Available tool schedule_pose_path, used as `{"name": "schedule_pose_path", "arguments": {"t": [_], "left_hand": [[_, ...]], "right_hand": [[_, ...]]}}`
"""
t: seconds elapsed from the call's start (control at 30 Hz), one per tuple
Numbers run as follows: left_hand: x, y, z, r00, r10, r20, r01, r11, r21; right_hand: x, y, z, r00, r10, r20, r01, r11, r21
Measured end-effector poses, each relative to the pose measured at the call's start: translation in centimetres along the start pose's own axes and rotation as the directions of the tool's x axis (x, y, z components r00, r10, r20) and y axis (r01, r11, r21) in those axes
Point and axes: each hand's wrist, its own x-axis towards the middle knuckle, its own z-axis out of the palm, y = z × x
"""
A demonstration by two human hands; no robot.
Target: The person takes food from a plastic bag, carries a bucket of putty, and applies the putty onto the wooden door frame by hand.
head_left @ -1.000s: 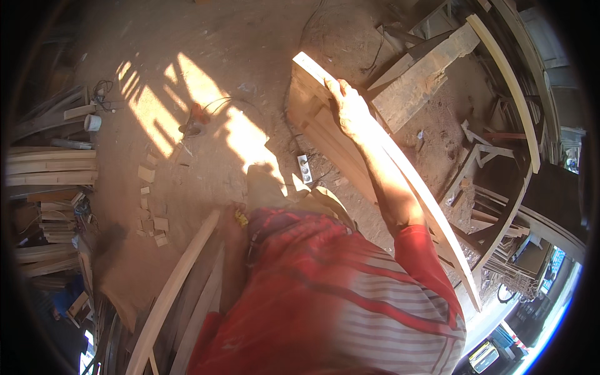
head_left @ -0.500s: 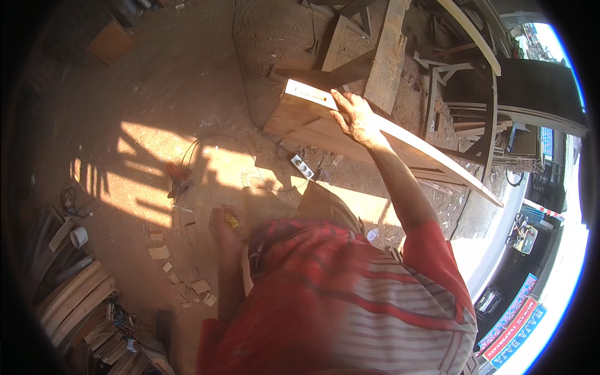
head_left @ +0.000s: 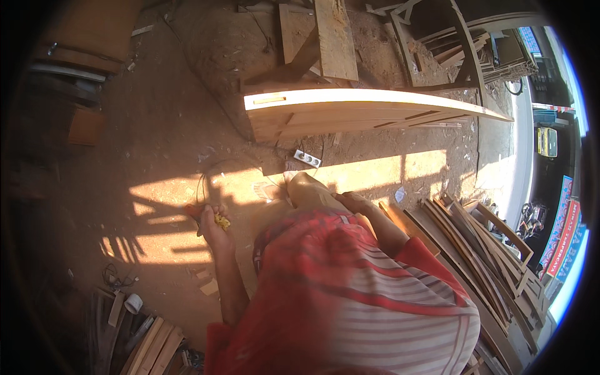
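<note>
My left hand [head_left: 215, 232] is closed around a crumpled yellow wad [head_left: 222, 220], whose material I cannot make out. Just past its fingers, partly hidden, an orange tool [head_left: 193, 211] with a cable lies on the ground. My right hand [head_left: 355, 204] hangs beside my thigh in shadow, its fingers loosely stretched and nothing visible in them. In front of me a wooden door panel [head_left: 325, 119] stands on its long edge, a slot [head_left: 270, 100] cut into its sunlit upper edge. Neither hand touches the panel.
A white power strip [head_left: 307, 159] lies on the dirt floor, its cable running nearby. Long boards [head_left: 475, 250] lean in a stack at my right. Curved wooden pieces [head_left: 156, 347] are piled at lower left. Beyond the panel stands a plank bench [head_left: 335, 40].
My right hand has left the panel's upper edge and dropped to my side. My left hand has come up near the orange tool, still holding the yellow wad. The view has turned.
</note>
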Motion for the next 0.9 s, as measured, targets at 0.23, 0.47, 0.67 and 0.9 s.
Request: {"name": "schedule_pose_path", "arguments": {"t": [0.23,0.47,0.67,0.9], "left_hand": [[0.8,0.4,5.6,0.997,0.02,0.074,-0.031,0.987,0.157],[-0.5,0.2,13.2,0.974,-0.001,0.228,-0.047,0.978,0.204],[0.1,1.3,16.2,0.851,0.015,0.525,-0.305,0.827,0.472],[2.6,5.6,15.4,0.678,-0.039,0.734,-0.548,0.639,0.54]], "right_hand": [[-0.6,-4.0,-3.6,0.977,0.045,0.206,-0.067,0.993,0.101],[-3.1,-7.7,-7.4,0.976,-0.208,0.071,0.198,0.972,0.129],[-4.9,-16.1,-5.3,0.869,-0.414,-0.269,0.486,0.816,0.314],[-5.8,-29.9,-1.4,0.921,-0.384,0.06,-0.099,-0.081,0.992]]}}
